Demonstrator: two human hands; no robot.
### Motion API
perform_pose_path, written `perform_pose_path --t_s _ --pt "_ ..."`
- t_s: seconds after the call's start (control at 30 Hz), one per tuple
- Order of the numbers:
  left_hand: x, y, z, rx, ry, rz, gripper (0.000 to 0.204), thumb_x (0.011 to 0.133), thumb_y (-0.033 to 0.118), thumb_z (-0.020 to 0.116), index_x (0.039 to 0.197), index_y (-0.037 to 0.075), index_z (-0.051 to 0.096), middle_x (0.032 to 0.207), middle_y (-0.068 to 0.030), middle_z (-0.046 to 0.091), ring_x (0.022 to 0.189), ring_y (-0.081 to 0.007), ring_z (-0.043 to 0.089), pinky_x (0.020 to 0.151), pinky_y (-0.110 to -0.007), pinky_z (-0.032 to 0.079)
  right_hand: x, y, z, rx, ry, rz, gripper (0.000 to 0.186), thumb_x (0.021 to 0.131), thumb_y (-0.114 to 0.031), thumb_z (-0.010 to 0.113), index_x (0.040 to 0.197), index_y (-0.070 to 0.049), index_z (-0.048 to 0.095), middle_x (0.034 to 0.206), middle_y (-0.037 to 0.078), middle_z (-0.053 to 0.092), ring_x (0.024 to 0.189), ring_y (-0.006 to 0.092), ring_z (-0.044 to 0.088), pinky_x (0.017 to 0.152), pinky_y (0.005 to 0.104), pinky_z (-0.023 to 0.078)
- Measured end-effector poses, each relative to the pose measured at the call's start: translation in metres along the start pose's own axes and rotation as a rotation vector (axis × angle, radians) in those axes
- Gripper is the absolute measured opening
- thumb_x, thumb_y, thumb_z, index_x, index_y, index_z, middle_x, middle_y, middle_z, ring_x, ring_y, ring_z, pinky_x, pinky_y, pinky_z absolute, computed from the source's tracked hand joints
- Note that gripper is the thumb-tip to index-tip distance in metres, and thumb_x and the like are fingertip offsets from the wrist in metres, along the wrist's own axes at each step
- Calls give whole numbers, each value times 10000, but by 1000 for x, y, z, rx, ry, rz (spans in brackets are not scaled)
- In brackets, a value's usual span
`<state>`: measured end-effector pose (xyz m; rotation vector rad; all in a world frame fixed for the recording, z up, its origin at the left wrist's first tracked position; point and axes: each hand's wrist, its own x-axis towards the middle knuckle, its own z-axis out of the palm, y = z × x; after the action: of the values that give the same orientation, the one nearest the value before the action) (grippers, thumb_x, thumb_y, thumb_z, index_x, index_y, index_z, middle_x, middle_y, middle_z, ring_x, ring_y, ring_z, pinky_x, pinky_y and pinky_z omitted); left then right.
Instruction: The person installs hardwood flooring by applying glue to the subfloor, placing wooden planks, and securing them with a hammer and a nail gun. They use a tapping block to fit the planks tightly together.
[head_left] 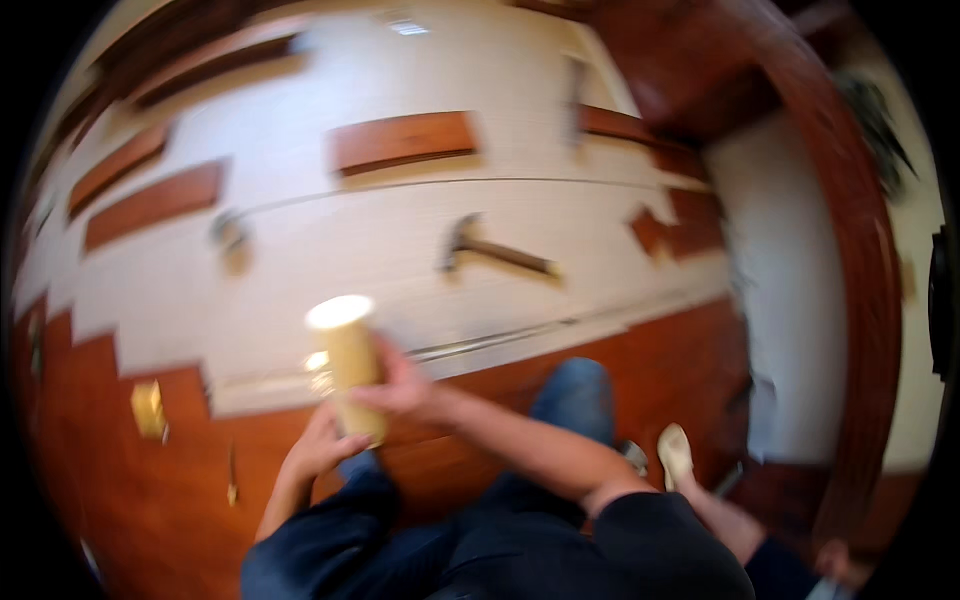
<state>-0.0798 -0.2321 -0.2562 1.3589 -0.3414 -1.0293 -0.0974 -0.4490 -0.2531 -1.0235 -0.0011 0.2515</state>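
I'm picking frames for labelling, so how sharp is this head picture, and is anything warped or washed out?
Head view: motion blur smears everything, so the hammer and loose planks look soft; the fisheye bends the floor seams and darkens the corners; the top of the yellow tube, held by the left hand and right hand, is blown out.

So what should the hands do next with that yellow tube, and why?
Probably lower the yellow tube toward the pale underlay. Both the left hand and right hand hold it upright above the unfinished floor, where a hammer and loose boards lie.
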Motion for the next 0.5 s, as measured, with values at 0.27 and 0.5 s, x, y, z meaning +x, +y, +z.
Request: perform_pose_path --t_s 0.27,0.5 --pt "-20 -32 -25 89 128 29 424 1035 334 632 1308 11 625 1163 -84 695 1071 -180 639 941 -350 529 10 -98 10 -657 162 144 559 846 -65 796 1351 -33 559 1190 88 664 1054 187 651 942 354 549" --pt "-96 -115 -59 383 879 -93 297 999 260 646 1172 27 708 1024 -155 733 983 -336 689 887 -419 548 -4 -223 15 486 -151 -567 595 904 -146 732 1412 76 515 1419 186 552 1309 317 547 1129 466 438"
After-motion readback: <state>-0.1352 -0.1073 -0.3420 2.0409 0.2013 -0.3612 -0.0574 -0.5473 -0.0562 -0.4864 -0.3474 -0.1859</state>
